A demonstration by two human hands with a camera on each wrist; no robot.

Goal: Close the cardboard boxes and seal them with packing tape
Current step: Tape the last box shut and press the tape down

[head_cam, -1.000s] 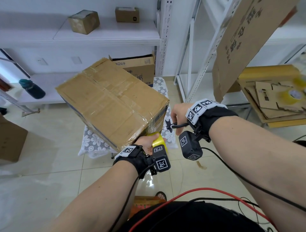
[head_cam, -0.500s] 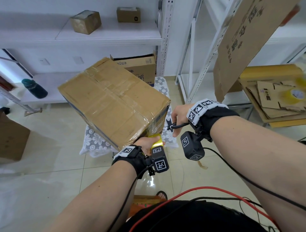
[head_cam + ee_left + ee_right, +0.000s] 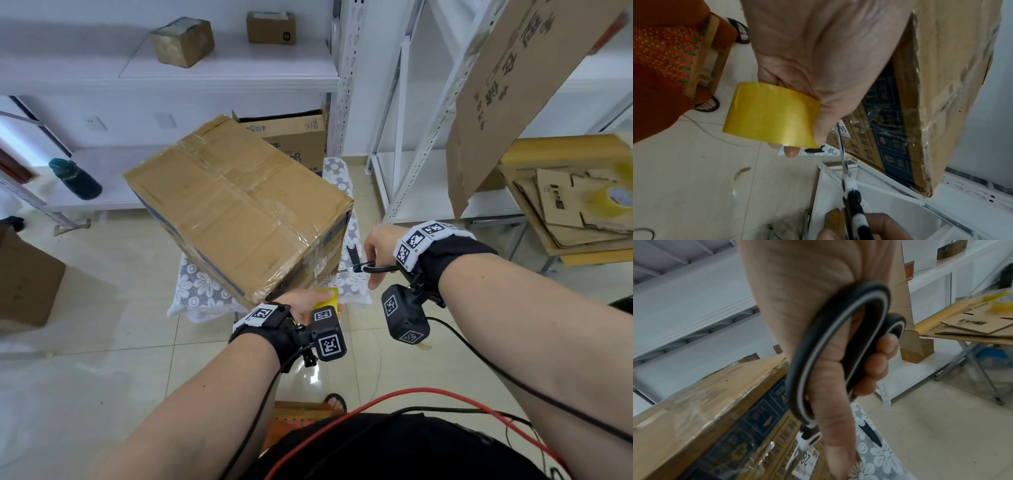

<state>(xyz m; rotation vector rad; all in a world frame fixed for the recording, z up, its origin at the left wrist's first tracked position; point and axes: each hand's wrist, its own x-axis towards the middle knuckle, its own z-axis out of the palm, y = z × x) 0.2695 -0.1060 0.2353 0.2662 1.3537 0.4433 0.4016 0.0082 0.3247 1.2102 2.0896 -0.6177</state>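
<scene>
A taped-up cardboard box (image 3: 239,205) stands tilted on a small table with a flowered lace cloth (image 3: 195,291). Its near corner is raised. My left hand (image 3: 299,303) is at that corner and grips a yellow roll of packing tape (image 3: 770,113). My right hand (image 3: 376,250) is just right of the box with its fingers through the black handles of a pair of scissors (image 3: 838,337). The scissors' blades (image 3: 842,155) point at the box's printed side (image 3: 890,129), close to the tape roll. Clear tape shows over the box's seams and edges.
White metal shelving (image 3: 222,72) behind holds two small boxes and an open box (image 3: 291,133). A big cardboard sheet (image 3: 513,85) leans at upper right. Flattened cardboard and another tape roll (image 3: 613,198) lie on a table to the right. A brown box (image 3: 24,281) stands on the floor at left.
Almost nothing. My left hand with the tape roll has sunk slightly at the box's near corner. My right hand with the scissors stays beside the box.
</scene>
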